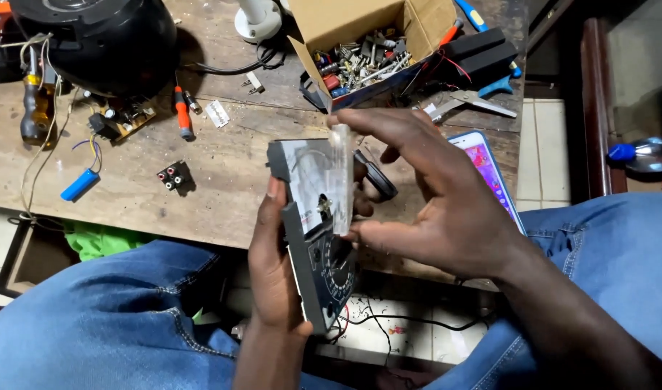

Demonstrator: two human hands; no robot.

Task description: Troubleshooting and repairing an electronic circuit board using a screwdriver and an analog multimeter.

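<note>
Clear cover [341,177] off the grey meter [313,231], not reseated. Left hand [273,267] grips the meter; right hand [446,209] fingers pinch the cover above it.

The counter [222,195] is a worn wooden top with scratches. On it lie a blue cylinder cell [80,185], an orange-handled screwdriver [181,113], a small circuit board [121,119] and a black connector block [173,175]. Further back stands an open cardboard box [331,22] full of small metal parts, near it pliers [470,102] and a phone [488,167] with lit screen.
</note>
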